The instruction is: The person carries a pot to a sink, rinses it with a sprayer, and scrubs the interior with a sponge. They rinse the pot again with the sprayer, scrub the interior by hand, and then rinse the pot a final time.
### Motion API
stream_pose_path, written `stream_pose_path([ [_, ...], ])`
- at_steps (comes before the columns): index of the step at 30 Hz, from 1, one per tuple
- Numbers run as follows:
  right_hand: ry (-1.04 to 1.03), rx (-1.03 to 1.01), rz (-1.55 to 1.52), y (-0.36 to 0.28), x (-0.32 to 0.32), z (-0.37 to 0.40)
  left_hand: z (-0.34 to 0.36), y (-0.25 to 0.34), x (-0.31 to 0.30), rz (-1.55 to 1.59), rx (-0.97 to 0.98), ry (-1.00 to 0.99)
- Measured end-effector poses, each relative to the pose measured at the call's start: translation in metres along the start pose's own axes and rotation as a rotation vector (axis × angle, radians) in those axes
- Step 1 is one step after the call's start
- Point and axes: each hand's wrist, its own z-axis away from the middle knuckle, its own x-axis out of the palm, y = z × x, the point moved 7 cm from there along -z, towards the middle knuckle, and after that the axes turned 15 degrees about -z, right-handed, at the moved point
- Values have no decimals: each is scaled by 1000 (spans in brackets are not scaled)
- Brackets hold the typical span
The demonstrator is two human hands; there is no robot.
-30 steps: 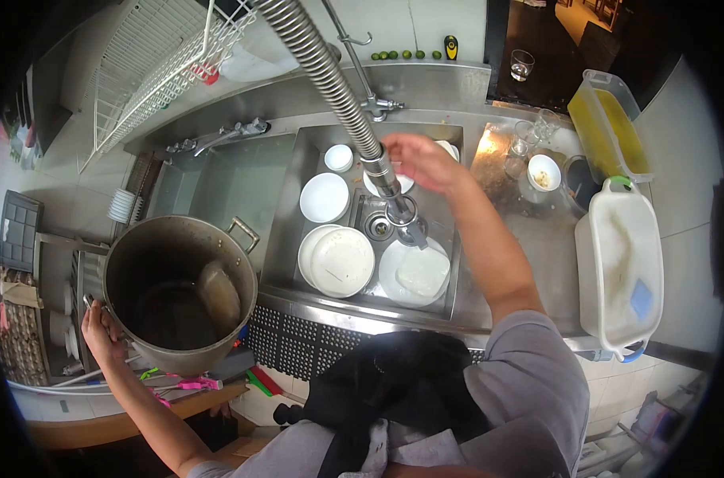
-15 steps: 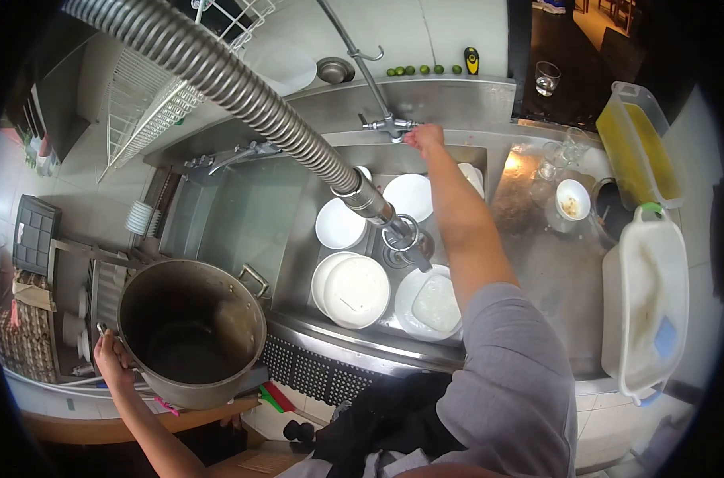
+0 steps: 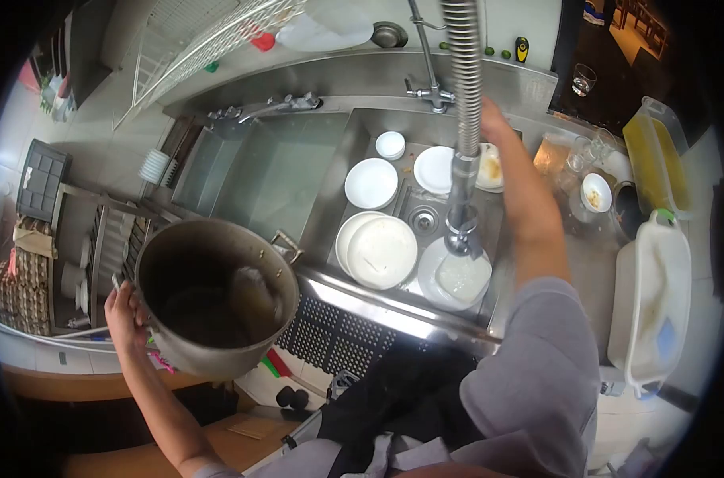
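Observation:
My left hand [image 3: 126,316] is closed round the side handle of a large, deep metal pot [image 3: 217,295], held tilted at the left, in front of the sink. Some liquid or residue shows inside it. My right hand [image 3: 493,123] is behind the coiled spray hose [image 3: 461,72], near the tap [image 3: 434,95]; its fingers are mostly hidden. Below the hose, the spray head [image 3: 461,239] hangs over the right sink basin. White bowls [image 3: 371,184] and plates [image 3: 382,252] lie in that basin around the drain [image 3: 423,222].
Left of the dishes is a water-filled basin [image 3: 278,171]. On the right counter stand glasses [image 3: 579,159], a soiled bowl [image 3: 595,193] and a white tub [image 3: 653,311]. A wire rack [image 3: 211,52] stands at the back left, a black mat [image 3: 330,334] below the sink.
The pot has risen and tilted in my left hand. My right hand has left the tap's right knob and is now behind the hose. The view has shifted.

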Motion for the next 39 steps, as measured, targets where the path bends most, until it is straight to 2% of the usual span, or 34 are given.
stream_pose_path([
  [2,126,102,58,-47,5,119,6,17,15,25,93,-158],
  [5,191,125,-22,-77,5,260,24,43,35,-76,166,-204],
  [12,288,22,-27,-70,22,488,10,72,64,-84,254,-368],
  [14,326,92,37,-47,26,530,-3,75,78,-95,271,-393],
  [16,286,104,155,-30,32,554,-19,79,89,-207,322,-401],
  [19,167,69,329,9,38,558,-2,96,111,-122,318,-427],
  [21,92,27,395,10,48,557,3,108,132,-160,349,-413],
  [23,55,-57,803,9,67,557,6,119,158,-223,380,-403],
  [24,54,-54,792,12,71,561,7,124,175,-326,382,-422],
  [26,30,-220,1072,4,83,568,16,138,201,-440,392,-437],
  [29,66,-203,1066,-2,85,573,18,151,230,-590,401,-417],
  [31,67,-240,1055,0,81,572,-18,148,272,-953,653,-520],
  [32,64,-271,1052,1,80,573,-106,127,311,-1125,867,-650],
  [33,77,-267,1046,-1,78,573,-100,135,320,-1132,879,-655],
  [35,37,-263,1089,-3,80,576,-81,140,332,-1615,819,-537],
  [37,58,-268,1082,-4,77,577,-17,166,320,-1703,778,-485],
  [39,68,-318,1050,-6,77,578,5,169,313,-1788,726,-425],
])
